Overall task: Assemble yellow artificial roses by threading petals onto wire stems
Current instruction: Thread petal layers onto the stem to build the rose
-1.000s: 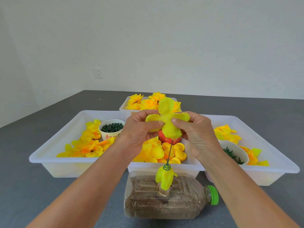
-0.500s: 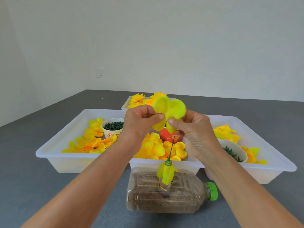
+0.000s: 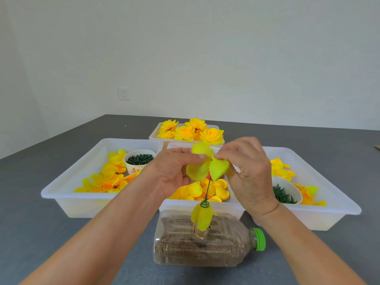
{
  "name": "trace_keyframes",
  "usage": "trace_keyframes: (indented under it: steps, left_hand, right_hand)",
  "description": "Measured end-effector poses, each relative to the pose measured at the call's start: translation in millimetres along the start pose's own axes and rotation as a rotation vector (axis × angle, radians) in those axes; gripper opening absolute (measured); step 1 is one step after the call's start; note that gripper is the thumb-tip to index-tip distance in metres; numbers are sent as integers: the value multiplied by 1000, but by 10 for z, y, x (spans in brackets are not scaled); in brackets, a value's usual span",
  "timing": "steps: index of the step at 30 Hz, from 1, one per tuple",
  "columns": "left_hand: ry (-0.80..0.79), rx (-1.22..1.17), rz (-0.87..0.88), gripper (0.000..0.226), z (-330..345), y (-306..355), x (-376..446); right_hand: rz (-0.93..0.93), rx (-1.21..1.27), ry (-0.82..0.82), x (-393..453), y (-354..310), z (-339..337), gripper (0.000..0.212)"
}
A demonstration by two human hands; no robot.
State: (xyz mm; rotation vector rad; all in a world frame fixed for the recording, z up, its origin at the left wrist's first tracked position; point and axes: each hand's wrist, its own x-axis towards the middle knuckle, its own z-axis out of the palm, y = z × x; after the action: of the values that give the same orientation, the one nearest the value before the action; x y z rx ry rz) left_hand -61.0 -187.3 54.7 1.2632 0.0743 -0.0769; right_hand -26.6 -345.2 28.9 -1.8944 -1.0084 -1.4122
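A thin green wire stem [image 3: 207, 189] rises from a sand-filled plastic bottle [image 3: 205, 243] lying on its side. Low on the stem hang folded yellow petals [image 3: 202, 216] under a green calyx disc [image 3: 204, 204]. At the stem's top sits a yellow petal piece [image 3: 205, 164], with the wire tip poking through its middle. My left hand [image 3: 174, 171] pinches the piece's left lobes. On the other side, my right hand [image 3: 249, 171] pinches its right lobe.
Three white trays hold loose yellow petals: left tray [image 3: 67, 194], middle tray [image 3: 197, 206], right tray [image 3: 329, 210]. A cup of green parts [image 3: 139, 163] stands in the left tray, a bowl of green parts [image 3: 286, 192] in the right. Finished roses [image 3: 190, 131] fill a box behind.
The petal piece has gone from spread flat above the stem to folded, and both hands have lowered it onto the wire tip. My view has tilted up slightly.
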Motion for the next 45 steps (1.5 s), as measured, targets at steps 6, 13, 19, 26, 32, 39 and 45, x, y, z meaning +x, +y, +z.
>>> trace_keyframes:
  steps: [6,13,19,26,32,39,45]
  left_hand:
    - [-13,-19,120,18,-63,-38,-49]
    - [6,-22,116,24,-26,-21,-76]
    - [13,-25,112,9,40,23,-115]
    - [7,90,-10,5,14,-61,-122]
    - [23,99,-21,8,38,-67,-133]
    - [-43,83,42,10,67,67,-185]
    - [-71,158,-10,15,5,-17,-233]
  right_hand:
    - [839,554,-53,17,-118,-60,41]
    - [1158,1121,-313,129,-197,-186,72]
    - [1191,987,-268,196,-201,-179,27]
    - [1393,1029,-466,80,-124,-209,25]
    - [1422,1088,-517,67,-110,-225,37]
    - [1360,1131,-524,228,-86,-252,14]
    - [1344,1129,-620,115,-156,-267,40]
